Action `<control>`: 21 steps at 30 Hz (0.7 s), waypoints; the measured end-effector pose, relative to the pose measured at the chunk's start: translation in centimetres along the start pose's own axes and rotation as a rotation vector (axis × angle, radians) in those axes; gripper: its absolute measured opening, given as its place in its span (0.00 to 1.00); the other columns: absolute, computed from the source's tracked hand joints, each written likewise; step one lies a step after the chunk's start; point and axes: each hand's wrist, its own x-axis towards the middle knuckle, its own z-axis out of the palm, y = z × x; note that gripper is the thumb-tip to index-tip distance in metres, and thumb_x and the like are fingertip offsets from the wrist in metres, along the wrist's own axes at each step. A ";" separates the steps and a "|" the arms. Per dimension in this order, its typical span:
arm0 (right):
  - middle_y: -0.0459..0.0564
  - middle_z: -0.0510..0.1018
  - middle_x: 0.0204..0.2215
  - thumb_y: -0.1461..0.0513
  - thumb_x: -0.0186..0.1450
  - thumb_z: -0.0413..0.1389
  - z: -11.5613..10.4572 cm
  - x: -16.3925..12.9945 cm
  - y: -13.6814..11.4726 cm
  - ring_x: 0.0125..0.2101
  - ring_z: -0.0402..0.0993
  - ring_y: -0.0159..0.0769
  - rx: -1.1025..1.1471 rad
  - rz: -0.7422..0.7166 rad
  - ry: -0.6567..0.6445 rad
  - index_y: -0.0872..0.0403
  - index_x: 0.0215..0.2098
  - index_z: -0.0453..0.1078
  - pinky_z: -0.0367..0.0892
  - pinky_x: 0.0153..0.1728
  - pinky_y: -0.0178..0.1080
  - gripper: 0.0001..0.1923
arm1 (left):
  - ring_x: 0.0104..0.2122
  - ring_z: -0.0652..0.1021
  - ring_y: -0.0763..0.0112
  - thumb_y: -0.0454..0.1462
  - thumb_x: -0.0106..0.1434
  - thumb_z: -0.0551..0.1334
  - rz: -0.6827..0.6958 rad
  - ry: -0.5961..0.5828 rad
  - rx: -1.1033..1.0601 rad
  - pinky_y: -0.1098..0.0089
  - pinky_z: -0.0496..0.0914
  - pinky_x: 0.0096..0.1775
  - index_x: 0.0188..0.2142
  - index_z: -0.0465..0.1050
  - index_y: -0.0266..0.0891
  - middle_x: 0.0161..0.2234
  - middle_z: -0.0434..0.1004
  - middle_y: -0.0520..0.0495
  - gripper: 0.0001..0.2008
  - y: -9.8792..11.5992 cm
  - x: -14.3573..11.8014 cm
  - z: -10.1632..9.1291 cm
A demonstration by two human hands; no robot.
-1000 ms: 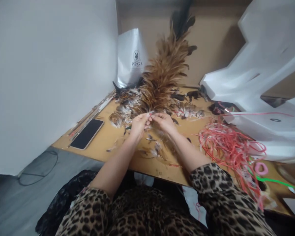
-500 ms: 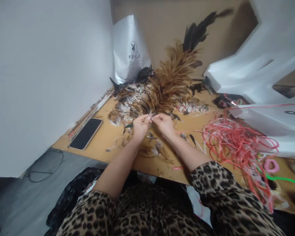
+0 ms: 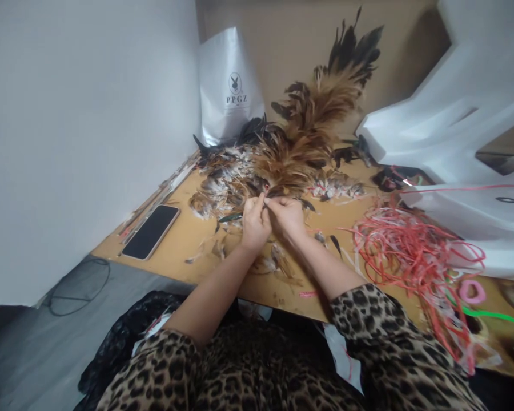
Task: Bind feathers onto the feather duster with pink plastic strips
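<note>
The feather bundle (image 3: 308,131) is fanning up and away from the person, long axis tilting right, its quill end meeting both hands above the bench (image 3: 184,234). The left hand (image 3: 257,220) and right hand (image 3: 288,216) are touching, each grip pinching that quill end; red cord (image 3: 411,251) is lying to the right.

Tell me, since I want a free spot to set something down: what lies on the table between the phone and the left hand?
In the head view, between the phone and the left hand lie a dark green feather and scattered small feathers; otherwise bare wooden table.
</note>
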 end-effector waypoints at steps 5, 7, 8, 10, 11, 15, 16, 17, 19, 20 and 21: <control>0.45 0.74 0.20 0.52 0.44 0.64 -1.2 0.3 -0.8 0.22 0.65 0.28 0.123 0.039 -0.029 0.57 0.22 0.71 0.61 0.27 0.33 0.16 | 0.44 0.71 0.66 0.37 0.57 0.61 -0.073 0.001 -0.163 0.68 0.66 0.46 0.46 0.73 0.39 0.42 0.69 0.41 0.17 0.3 -0.1 0.6; 0.45 0.74 0.20 0.52 0.42 0.66 -1.7 0.5 -0.7 0.21 0.66 0.28 0.183 0.058 -0.096 0.56 0.22 0.70 0.62 0.27 0.34 0.17 | 0.36 0.73 0.71 0.41 0.57 0.62 -0.238 -0.032 -0.343 0.72 0.68 0.36 0.45 0.73 0.38 0.37 0.71 0.44 0.17 0.1 0.2 0.7; 0.45 0.73 0.19 0.51 0.42 0.66 -2.0 0.6 -0.6 0.20 0.66 0.28 0.204 0.072 -0.136 0.56 0.21 0.70 0.62 0.25 0.34 0.18 | 0.31 0.72 0.73 0.43 0.56 0.63 -0.324 -0.066 -0.443 0.74 0.67 0.31 0.44 0.73 0.37 0.34 0.72 0.45 0.17 0.1 0.4 0.7; 0.45 0.72 0.18 0.50 0.43 0.66 -2.4 0.9 -0.3 0.18 0.65 0.28 0.213 0.095 -0.212 0.56 0.21 0.68 0.60 0.22 0.34 0.19 | 0.24 0.69 0.78 0.46 0.55 0.63 -0.445 -0.139 -0.612 0.77 0.62 0.23 0.40 0.72 0.36 0.29 0.71 0.48 0.18 0.0 0.8 0.7; 0.44 0.72 0.17 0.50 0.44 0.66 -2.5 1.0 -0.2 0.17 0.63 0.27 0.207 0.101 -0.246 0.56 0.21 0.68 0.59 0.20 0.33 0.19 | 0.21 0.68 0.80 0.47 0.54 0.64 -0.472 -0.172 -0.664 0.77 0.59 0.21 0.37 0.72 0.35 0.28 0.70 0.49 0.17 0.0 0.9 0.6; 0.43 0.71 0.17 0.52 0.45 0.66 -2.7 1.4 0.3 0.14 0.60 0.24 0.220 0.107 -0.363 0.56 0.22 0.70 0.56 0.18 0.31 0.17 | 0.16 0.60 0.84 0.47 0.53 0.64 -0.487 -0.219 -0.688 0.78 0.49 0.16 0.30 0.71 0.34 0.24 0.68 0.52 0.16 0.1 1.2 0.3; 0.43 0.72 0.17 0.52 0.45 0.66 -2.7 1.5 0.4 0.16 0.62 0.25 0.235 0.099 -0.379 0.56 0.22 0.71 0.58 0.20 0.32 0.16 | 0.16 0.59 0.85 0.47 0.53 0.64 -0.479 -0.213 -0.678 0.78 0.49 0.16 0.30 0.71 0.34 0.23 0.68 0.52 0.16 0.1 1.2 0.2; 0.44 0.73 0.18 0.53 0.45 0.66 -2.6 1.6 0.5 0.17 0.65 0.26 0.241 0.084 -0.378 0.56 0.22 0.71 0.61 0.23 0.33 0.16 | 0.16 0.59 0.85 0.46 0.53 0.65 -0.471 -0.199 -0.667 0.78 0.49 0.16 0.30 0.71 0.35 0.23 0.68 0.53 0.15 0.1 1.2 0.2; 0.44 0.74 0.19 0.53 0.45 0.66 -2.3 1.6 0.5 0.21 0.68 0.28 0.213 0.044 -0.318 0.56 0.21 0.72 0.64 0.29 0.35 0.15 | 0.15 0.58 0.85 0.45 0.53 0.65 -0.465 -0.159 -0.645 0.78 0.50 0.16 0.30 0.71 0.35 0.21 0.67 0.54 0.15 0.0 1.3 0.2; 0.44 0.75 0.19 0.53 0.45 0.66 -2.2 1.7 0.5 0.22 0.68 0.28 0.185 0.027 -0.273 0.56 0.21 0.73 0.64 0.31 0.35 0.15 | 0.15 0.58 0.85 0.45 0.53 0.65 -0.469 -0.135 -0.635 0.78 0.50 0.17 0.30 0.72 0.34 0.21 0.66 0.54 0.14 0.0 1.4 0.2; 0.44 0.75 0.20 0.53 0.44 0.66 -2.1 1.7 0.5 0.22 0.68 0.28 0.155 0.018 -0.232 0.56 0.21 0.73 0.64 0.32 0.35 0.15 | 0.15 0.58 0.85 0.45 0.52 0.66 -0.475 -0.106 -0.624 0.78 0.50 0.17 0.30 0.72 0.34 0.20 0.66 0.54 0.14 0.0 1.4 0.2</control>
